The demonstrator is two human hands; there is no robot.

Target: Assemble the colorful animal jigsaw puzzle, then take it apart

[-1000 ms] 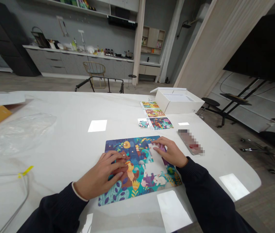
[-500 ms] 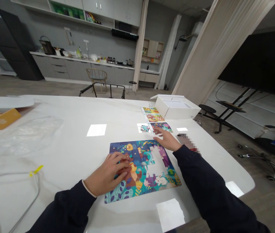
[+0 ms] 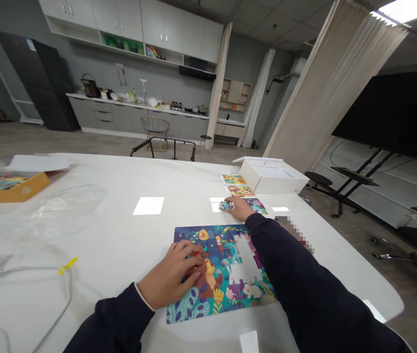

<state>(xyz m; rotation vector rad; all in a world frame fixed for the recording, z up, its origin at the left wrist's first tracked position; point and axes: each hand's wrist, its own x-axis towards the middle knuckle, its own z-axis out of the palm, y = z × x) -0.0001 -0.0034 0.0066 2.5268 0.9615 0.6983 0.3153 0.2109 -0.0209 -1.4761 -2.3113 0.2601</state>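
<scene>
A colourful jigsaw puzzle (image 3: 219, 294) lies flat on the white table, with a white unfilled gap right of its middle. My left hand (image 3: 171, 272) rests on the puzzle's left part, its fingers loosely bent and apart, holding nothing. Beyond the puzzle's far edge, my right hand (image 3: 241, 210) has its fingertips on a small teal puzzle piece (image 3: 224, 206), seemingly pinching it at the right side. The piece is still at table level. Just behind that hand is a strip of picture cards (image 3: 240, 190), partly covered by the fingers.
An open white box (image 3: 274, 179) stands at the back right. At the left are an orange box (image 3: 28, 189) of coloured pieces, a crumpled clear plastic bag (image 3: 57, 211) and a white cable (image 3: 69, 289) with a yellow tie. A pixelated flat object (image 3: 297, 233) lies right of my right forearm.
My right hand has reached forward and left from above the puzzle's far edge to the loose piece, closing its fingers at it. My left hand stays on the puzzle. The camera view has tilted up.
</scene>
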